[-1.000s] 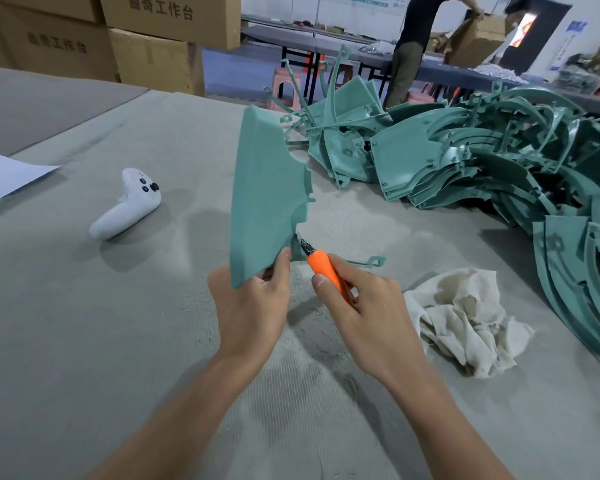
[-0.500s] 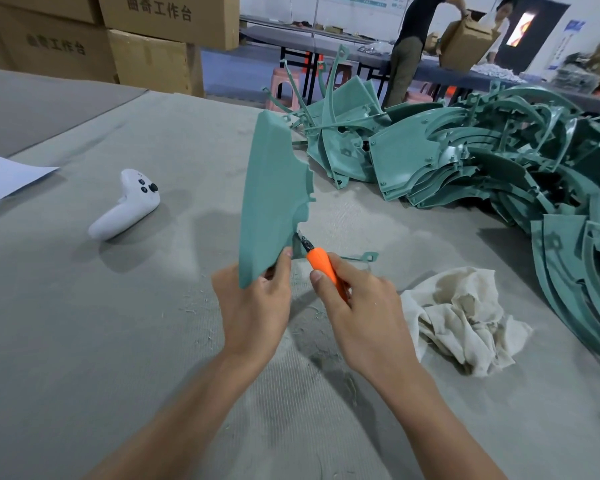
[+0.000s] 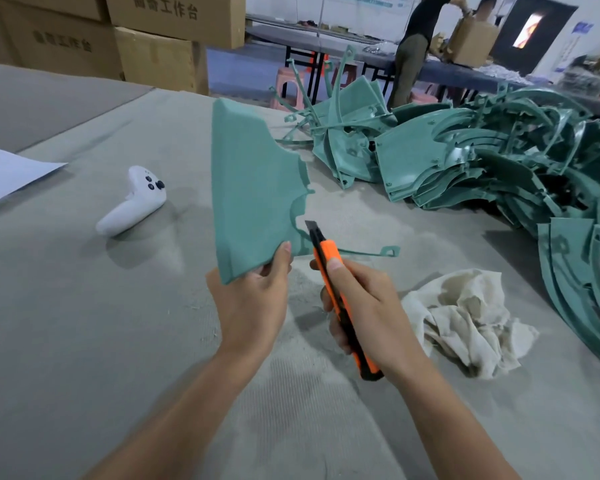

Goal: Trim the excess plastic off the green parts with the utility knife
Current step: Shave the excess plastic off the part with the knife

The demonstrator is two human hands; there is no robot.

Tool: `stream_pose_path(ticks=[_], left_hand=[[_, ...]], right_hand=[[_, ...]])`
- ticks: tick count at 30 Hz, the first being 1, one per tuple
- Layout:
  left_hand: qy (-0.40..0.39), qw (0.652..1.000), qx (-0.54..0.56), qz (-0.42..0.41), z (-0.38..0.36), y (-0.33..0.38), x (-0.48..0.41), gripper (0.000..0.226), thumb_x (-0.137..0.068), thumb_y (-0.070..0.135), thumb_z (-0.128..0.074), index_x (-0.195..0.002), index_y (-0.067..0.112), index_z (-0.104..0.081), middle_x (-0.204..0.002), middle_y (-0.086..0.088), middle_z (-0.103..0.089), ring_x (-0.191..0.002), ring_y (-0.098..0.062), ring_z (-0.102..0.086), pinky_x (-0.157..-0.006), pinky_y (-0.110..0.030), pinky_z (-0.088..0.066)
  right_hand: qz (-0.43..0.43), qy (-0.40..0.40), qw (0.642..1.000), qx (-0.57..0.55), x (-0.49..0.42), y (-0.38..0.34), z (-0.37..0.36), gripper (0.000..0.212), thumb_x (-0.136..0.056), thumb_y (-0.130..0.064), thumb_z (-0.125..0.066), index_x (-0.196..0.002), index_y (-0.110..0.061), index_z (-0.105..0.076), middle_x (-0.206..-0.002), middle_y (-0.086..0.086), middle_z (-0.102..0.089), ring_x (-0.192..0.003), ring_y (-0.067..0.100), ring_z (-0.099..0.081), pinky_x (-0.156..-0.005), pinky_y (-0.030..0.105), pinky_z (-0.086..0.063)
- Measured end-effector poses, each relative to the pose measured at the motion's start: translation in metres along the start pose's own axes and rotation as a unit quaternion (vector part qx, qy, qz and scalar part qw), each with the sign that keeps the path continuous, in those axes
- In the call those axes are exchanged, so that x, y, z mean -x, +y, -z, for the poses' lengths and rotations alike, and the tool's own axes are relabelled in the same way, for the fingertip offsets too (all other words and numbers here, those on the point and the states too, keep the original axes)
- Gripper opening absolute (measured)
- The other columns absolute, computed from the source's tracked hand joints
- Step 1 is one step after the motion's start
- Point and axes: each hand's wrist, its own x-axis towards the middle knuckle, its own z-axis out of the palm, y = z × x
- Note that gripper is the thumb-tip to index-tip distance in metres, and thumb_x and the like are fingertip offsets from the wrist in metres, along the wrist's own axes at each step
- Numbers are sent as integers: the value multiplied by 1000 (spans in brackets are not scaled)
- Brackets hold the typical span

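I have open surface [image 3: 66,341] across the near left. On the right a crumpled rag [image 3: 465,320] lies in the way, and the heap of green parts [image 3: 499,161] walls off the far right. A white controller [image 3: 132,202] and a paper sheet [image 3: 4,171] sit at far left.

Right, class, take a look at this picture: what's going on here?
A person is trimming a green part. The left hand holds the part upright by its lower corner; the right hand grips an orange knife, blade out, close to the part's notched edge. More green parts are piled on the table at right, with a rag beside them.
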Motion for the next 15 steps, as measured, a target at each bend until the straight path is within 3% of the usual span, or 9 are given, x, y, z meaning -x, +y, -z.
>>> stream_pose_path(ticks=[4, 9, 13, 15], left_hand=[[-5, 1000, -16, -18, 0, 1, 3, 32, -91, 31, -65, -74, 7, -75, -66, 4, -72, -70, 7, -62, -65, 4, -33], [-11, 999, -33, -33, 2, 4, 5, 32, -91, 30, -65, -75, 5, -75, -65, 6, -70, -67, 16, -57, -64, 5, -31], [15, 993, -80, -86, 3, 6, 6, 39, -91, 24, -66, -62, -2, -71, -57, -6, -68, -85, -5, -57, -65, 3, -26], [15, 995, -64, -75, 2, 7, 6, 35, -89, 21, -69, -63, -2, -71, -57, -5, -68, -78, -2, -60, -64, 5, -28]], right_hand=[[-43, -17, 998, -48, -1, -5, 5, 36, -104, -36, -43, -103, -9, -66, -66, 4, -52, -39, 18, -42, -39, 24, -33], [-58, -49, 994, -77, 0, -7, 6, 35, -104, -36, -42, -106, -9, -65, -67, 5, -52, -37, 17, -40, -38, 24, -33], [-46, -48, 996, -60, 2, -9, 4, 35, -104, -36, -43, -105, -10, -66, -68, 6, -51, -36, 17, -41, -38, 25, -33], [-43, -40, 997, -46, 2, -8, 3, 35, -104, -37, -43, -103, -10, -66, -69, 5, -52, -38, 18, -42, -39, 26, -33]])
